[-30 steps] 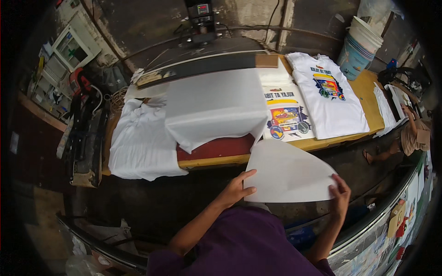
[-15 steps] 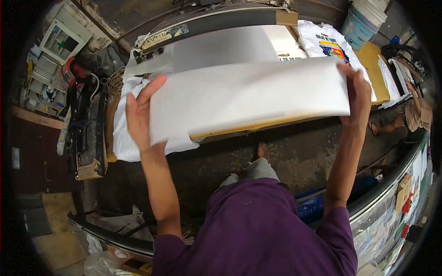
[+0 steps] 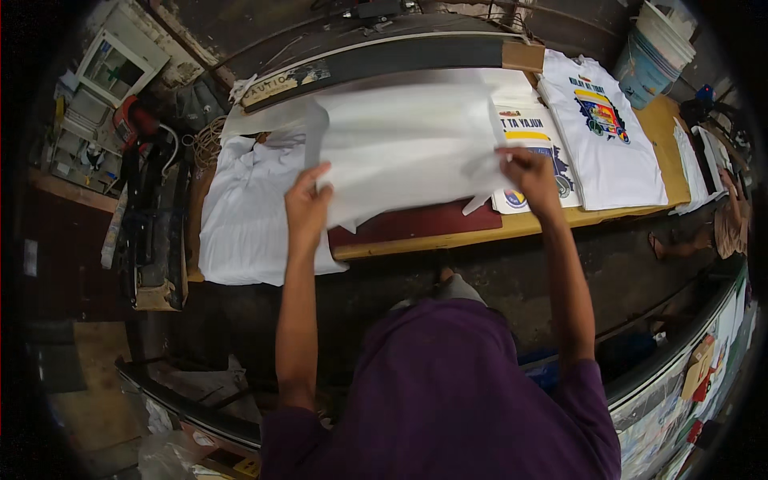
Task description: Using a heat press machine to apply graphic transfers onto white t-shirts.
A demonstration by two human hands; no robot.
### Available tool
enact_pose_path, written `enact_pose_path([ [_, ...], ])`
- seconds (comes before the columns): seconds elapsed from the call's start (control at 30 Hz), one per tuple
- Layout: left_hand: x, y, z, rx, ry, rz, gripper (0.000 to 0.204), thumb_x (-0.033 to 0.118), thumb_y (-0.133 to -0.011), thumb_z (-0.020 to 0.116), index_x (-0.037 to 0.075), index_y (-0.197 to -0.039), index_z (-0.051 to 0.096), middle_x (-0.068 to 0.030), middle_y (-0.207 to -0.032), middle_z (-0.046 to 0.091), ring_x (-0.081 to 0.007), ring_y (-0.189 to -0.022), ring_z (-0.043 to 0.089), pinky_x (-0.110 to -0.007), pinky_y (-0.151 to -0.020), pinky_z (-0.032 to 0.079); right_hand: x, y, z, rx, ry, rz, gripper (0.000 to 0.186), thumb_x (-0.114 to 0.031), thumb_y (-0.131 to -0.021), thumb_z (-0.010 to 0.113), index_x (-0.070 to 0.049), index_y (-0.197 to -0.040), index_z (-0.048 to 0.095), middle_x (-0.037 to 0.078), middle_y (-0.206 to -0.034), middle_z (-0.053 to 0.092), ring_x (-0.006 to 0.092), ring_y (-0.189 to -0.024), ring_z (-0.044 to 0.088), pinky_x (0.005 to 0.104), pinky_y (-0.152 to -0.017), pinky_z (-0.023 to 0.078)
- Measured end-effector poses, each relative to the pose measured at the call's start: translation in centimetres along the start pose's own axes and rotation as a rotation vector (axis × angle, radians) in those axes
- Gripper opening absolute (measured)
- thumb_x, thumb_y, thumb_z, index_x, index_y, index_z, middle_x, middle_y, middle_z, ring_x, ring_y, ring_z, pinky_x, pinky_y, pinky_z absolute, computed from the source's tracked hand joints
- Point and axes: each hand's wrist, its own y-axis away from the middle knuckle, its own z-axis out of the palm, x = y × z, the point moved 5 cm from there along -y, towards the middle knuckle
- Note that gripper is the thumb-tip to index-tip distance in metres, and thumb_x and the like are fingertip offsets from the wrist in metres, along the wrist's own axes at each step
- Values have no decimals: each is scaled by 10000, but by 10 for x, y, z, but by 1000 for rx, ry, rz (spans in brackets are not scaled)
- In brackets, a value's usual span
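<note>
A thin, white, partly see-through sheet (image 3: 408, 152) stretches between my two hands above the worktable, its surface blurred by motion. My left hand (image 3: 308, 206) pinches its near left corner with thumb and fingers. The right edge is gripped by my right hand (image 3: 530, 174), thumb against bent fingers. Beneath the sheet lies a dark red flat pad (image 3: 420, 222), with small white flaps poking out at its sides; what they belong to is mostly hidden. To the right are a stack of printed sheets (image 3: 552, 164) and a white T-shirt with a colourful vehicle print (image 3: 608, 128).
White folded fabric (image 3: 248, 216) lies at the table's left end. A long dark bar (image 3: 400, 58) spans the back. Stacked buckets (image 3: 652, 60) stand at the far right, and cluttered shelves (image 3: 84, 136) at the left. Another person's leg (image 3: 684, 236) shows at the right.
The sheet has gone from a raised, folded-looking strip near me to lying farther over the table. Both hands have come closer together, uncovering the red pad, printed sheets and more of the T-shirt.
</note>
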Motion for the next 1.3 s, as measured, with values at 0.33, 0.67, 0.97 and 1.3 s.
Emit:
enact_pose_path([
  [0.33, -7, -61, 8, -193, -61, -231, 367, 5, -775, 625, -75, -1128, 569, -146, -926, 637, -166, -787, 613, -243, -697, 486, 2, -51, -3, -62, 282, -46, 310, -56, -765, 643, 38, -1060, 646, 126, -898, 657, 158, -799, 595, 288, -723, 482],
  [0.67, -8, -119, 14, -153, -1084, 251, 417, 180, -712, 613, 59, -1111, 627, -170, -1183, 543, -362, -1078, 489, -422, -919, 416, -5, -116, 31, -17, 875, -260, 316, -153, -736, 644, -69, -1039, 680, 139, -1060, 634, 260, -868, 624, 352, -779, 501],
  [0.97, 8, -22, 100, -106, -1208, 687, 473, 407, -884, 487, 154, -1282, 521, -142, -1383, 409, -389, -1258, 361, -473, -1032, 284, -4, -51, 79, 175, 1073, -748, 512, -479, -875, 500, -168, -1281, 518, 89, -1345, 469, 354, -1230, 404, 462, -999, 350],
  [1.3, -1, -31, 100, -179, -1223, 585, 533, 488, -904, 415, 153, -1314, 478, -146, -1394, 400, -372, -1301, 314, -507, -1060, 200, 0, -62, 89, 54, 1059, -606, 580, -557, -892, 393, -117, -1231, 562, 134, -1291, 510, 349, -1227, 412, 480, -1008, 320],
])
